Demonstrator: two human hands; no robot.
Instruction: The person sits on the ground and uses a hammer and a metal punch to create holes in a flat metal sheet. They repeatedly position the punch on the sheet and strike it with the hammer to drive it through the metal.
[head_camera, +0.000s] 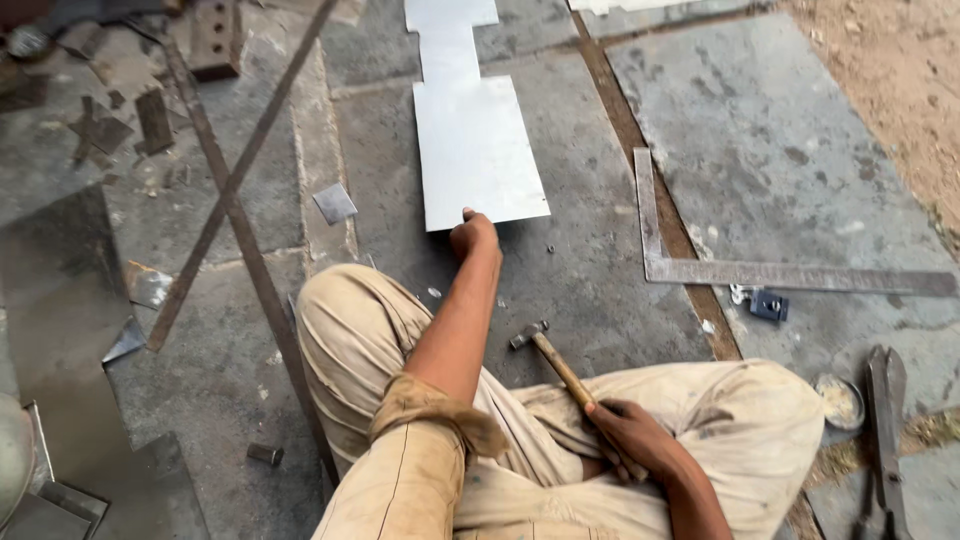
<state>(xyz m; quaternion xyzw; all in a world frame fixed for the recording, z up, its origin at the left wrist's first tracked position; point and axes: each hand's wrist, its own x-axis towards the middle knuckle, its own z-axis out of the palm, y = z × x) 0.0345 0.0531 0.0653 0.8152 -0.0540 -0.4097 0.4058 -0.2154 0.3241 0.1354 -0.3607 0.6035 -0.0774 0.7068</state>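
Beige trousers (700, 420) of a seated person are seen nearest, with the right hand (630, 435) resting on the lap, its fingers clamped on the wooden handle of a hammer (560, 365). Metal shears (885, 440) are laid on the grey stone floor (800, 150) at the right, near a small round tin (840, 400). Farther out, the left hand (472, 237) is stretched forward, its fingers bunched together on the near edge of a pale metal sheet (475, 150) lying flat on the floor. A steel square (700, 265) is laid to the right of the sheet, two crossed flat bars (235, 200) to the left, and sandy ground (900, 80) is seen at the far right.
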